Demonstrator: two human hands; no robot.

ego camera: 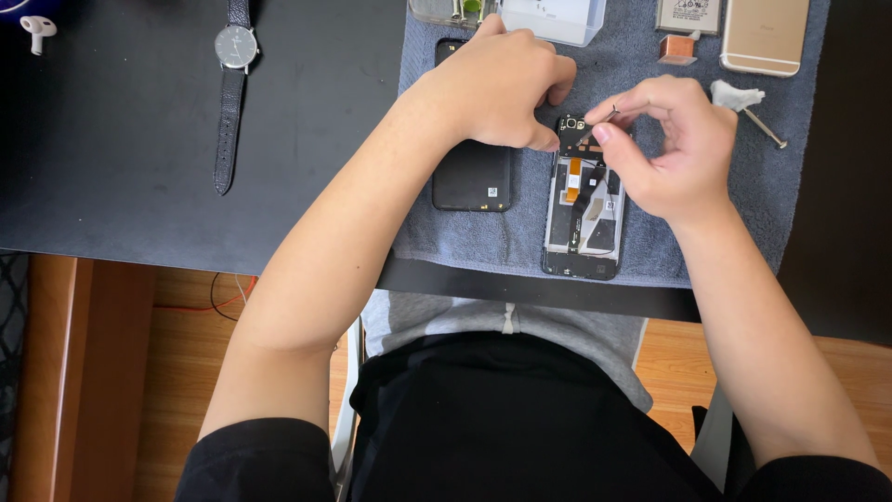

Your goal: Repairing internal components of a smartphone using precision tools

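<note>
Head view: left hand [497,88] presses the opened phone's [583,200] top; right hand [664,139] pinches a small tool [614,110] above it, on a grey towel [483,237].

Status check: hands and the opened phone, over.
Left hand steadies opened phone at top. Right hand pinches small tool there. Back cover beside, clear.

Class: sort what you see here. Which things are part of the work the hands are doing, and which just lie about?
In use: opened phone; left hand steadying its top; right hand pinching a small part; grey towel beneath.

Lying about: wristwatch; earbud; black back cover; gold phone.
</note>
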